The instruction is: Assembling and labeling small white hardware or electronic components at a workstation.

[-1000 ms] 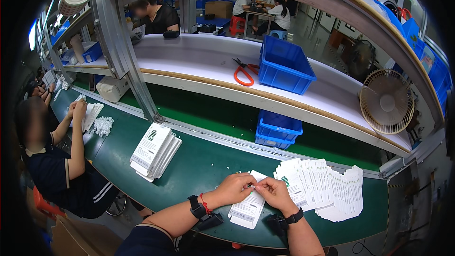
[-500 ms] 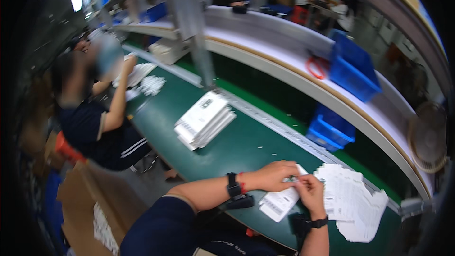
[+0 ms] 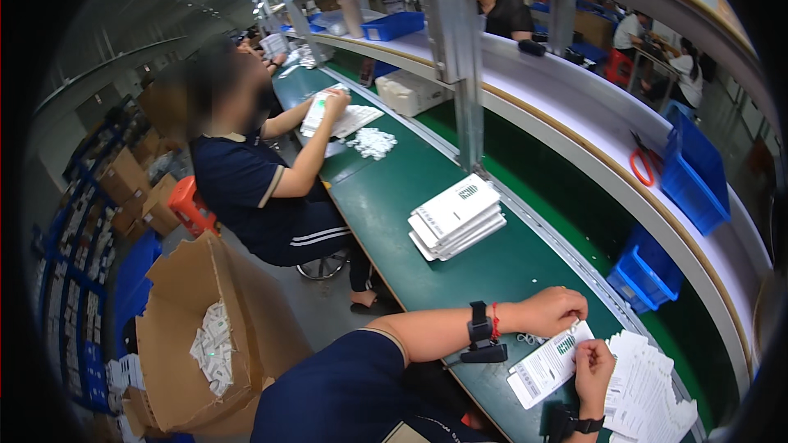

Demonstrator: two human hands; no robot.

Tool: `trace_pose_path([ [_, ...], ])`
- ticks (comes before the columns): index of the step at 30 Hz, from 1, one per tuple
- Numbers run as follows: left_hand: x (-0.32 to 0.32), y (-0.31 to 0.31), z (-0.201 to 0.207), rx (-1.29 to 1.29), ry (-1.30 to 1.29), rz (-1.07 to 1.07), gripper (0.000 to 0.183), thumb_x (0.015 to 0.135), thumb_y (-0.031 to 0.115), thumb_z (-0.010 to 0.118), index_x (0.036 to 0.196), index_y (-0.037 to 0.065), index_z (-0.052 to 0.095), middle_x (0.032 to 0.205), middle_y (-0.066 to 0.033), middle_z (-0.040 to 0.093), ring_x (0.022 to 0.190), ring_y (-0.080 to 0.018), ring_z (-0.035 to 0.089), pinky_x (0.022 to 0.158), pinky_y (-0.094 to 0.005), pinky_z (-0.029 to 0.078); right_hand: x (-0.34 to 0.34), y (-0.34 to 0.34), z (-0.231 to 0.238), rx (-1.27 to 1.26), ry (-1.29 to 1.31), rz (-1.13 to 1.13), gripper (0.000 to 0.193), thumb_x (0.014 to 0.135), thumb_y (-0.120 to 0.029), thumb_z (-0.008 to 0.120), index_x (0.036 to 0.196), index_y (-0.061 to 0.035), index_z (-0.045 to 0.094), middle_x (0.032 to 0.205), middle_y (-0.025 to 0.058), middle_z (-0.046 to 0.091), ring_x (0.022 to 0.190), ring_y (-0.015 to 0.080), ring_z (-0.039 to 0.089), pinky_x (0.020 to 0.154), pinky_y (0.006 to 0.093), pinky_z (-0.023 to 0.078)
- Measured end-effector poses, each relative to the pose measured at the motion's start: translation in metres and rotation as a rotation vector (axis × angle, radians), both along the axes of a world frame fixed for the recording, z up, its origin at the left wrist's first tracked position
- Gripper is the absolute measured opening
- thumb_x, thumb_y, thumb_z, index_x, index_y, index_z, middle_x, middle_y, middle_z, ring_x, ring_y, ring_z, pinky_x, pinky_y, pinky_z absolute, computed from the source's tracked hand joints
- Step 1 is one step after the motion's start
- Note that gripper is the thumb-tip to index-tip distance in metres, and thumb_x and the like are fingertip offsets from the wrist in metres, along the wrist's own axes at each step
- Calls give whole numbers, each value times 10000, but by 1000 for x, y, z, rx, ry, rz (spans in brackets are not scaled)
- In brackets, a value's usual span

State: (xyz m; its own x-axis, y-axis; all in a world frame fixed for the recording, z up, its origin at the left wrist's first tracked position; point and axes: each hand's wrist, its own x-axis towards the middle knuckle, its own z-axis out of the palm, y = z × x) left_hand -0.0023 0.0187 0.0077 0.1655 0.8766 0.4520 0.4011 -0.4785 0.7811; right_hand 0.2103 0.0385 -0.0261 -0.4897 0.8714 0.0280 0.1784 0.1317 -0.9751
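Now both hands pinch a white card point(image 3: 546, 367) low over the green belt point(image 3: 492, 271): left hand point(image 3: 554, 310) grips its top edge, right hand point(image 3: 593, 365) its side, beside a card pile point(image 3: 648, 385).

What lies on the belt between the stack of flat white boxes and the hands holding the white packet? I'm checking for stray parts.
The head view shows only bare green belt between the stack of flat white boxes and the left hand.

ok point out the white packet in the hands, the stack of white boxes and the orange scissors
white packet point(image 3: 548, 367), head view, middle of its face
stack of white boxes point(image 3: 456, 215), head view, top box
orange scissors point(image 3: 642, 166), head view, handle loop
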Motion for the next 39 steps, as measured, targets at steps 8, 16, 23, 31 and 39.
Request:
trace_pose_path([
  [8,-5,0,-6,29,31,30,159,682,-49,483,767,16,601,738,-124,605,715,-308,587,656,-393,463,-4,-7,1,-11,48,-43,47,835,37,541,830,-10,537,708,-19,528,603,22,479,537,144,366],
  [16,-20,8,8,57,-19,157,118,699,-31,537,759,22,623,751,-124,621,696,-284,614,615,-356,492,-6,0,4,14,74,-54,282,796,45,599,1068,1,537,762,-26,530,636,14,474,562,144,376],
  [23,-67,8,24,109,321,262,93,699,-3,569,769,30,621,770,-126,630,733,-309,616,650,-384,499,-20,-9,37,94,16,-76,615,703,-1,704,1260,-17,443,1012,89,531,722,80,520,597,196,435],
  [31,-104,1,87,-14,730,353,184,698,104,703,868,73,640,835,-92,630,897,-288,577,797,-394,427,0,-9,94,769,-524,-161,976,466,-190,869,1328,-99,420,1300,181,408,1212,364,377,1005,439,327],
  [39,-113,19,118,-311,1235,255,598,717,372,727,1246,155,549,1286,-176,467,1316,-388,277,1048,-566,172,-7,24,131,597,-1134,147,678,440,-221,876,1037,-45,607,990,153,605,1002,315,546,845,416,411],
])
